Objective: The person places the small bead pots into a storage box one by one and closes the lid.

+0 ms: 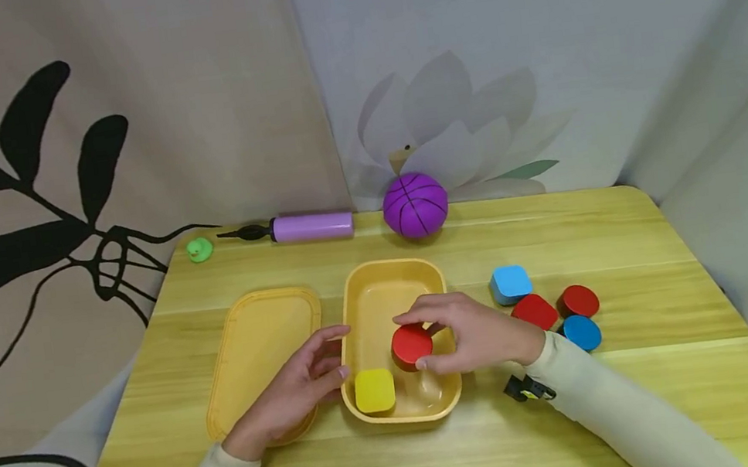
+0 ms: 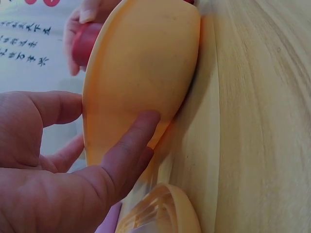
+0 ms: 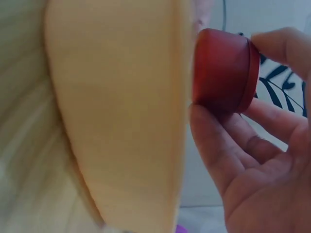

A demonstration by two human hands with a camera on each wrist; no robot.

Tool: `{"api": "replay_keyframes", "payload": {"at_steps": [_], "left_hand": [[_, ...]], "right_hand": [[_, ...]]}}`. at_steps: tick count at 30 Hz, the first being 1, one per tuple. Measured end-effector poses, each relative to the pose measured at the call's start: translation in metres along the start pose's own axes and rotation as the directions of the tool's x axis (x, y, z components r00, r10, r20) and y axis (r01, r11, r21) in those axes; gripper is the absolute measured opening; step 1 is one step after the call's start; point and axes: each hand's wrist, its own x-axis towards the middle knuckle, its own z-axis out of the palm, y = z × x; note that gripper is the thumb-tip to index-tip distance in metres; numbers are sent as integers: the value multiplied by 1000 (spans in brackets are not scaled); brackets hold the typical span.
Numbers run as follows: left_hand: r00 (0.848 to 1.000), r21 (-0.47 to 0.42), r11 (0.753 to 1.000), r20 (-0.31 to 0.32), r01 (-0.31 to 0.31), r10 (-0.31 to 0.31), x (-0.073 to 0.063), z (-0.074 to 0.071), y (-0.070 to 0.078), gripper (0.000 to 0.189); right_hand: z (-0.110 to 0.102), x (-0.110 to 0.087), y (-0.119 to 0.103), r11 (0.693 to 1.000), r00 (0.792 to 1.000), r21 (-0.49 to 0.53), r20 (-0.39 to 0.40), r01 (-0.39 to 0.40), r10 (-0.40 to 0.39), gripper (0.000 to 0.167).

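My right hand [image 1: 473, 330] pinches a red round tin [image 1: 412, 346] by its sides with thumb and fingers, over the inside of an orange-yellow plastic box [image 1: 388, 269]. In the right wrist view the tin [image 3: 223, 70] shows a lid seam, above the box's rim. Against the box's left wall rests my left hand [image 1: 295, 387], fingertips at the rim and along the outer side [image 2: 146, 53]. A yellow rounded-square tin [image 1: 375, 391] lies in the box's near left corner. The matching lid [image 1: 263, 356] lies on the table, partly hidden under my left hand and forearm.
Right of the box sit a light-blue square tin [image 1: 510, 284], a red square tin [image 1: 535, 312], a red round tin [image 1: 578, 301] and a blue round tin [image 1: 582, 332]. Along the back edge are a purple ball [image 1: 416, 205], a purple hand pump [image 1: 312, 227] and a green toy duck [image 1: 199, 249].
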Motion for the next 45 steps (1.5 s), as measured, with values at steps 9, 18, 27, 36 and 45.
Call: {"api": "replay_keyframes", "payload": {"at_steps": [9,18,27,36,45], "left_hand": [[1000,25,1000,-8,-1,2,1,0,0,60],[1000,25,1000,-7,10,-10,1,0,1,61],[1000,39,999,-4,7,-7,1,-1,2,61],[1000,44,999,-5,12,-12,2,0,0,62],[1000,49,999,-7,12,-12,3,-1,0,61]], "right_hand": [[19,2,-5,994,987,-104,160,-16,33,44],[29,4,-8,973,967,-232,248,2,57,45],[33,7,-10,951,942,-307,312,-23,124,45],[31,5,-9,968,946,-249,306,-33,110,49],[19,-4,-9,992,976,-114,203,-59,82,46]]}}
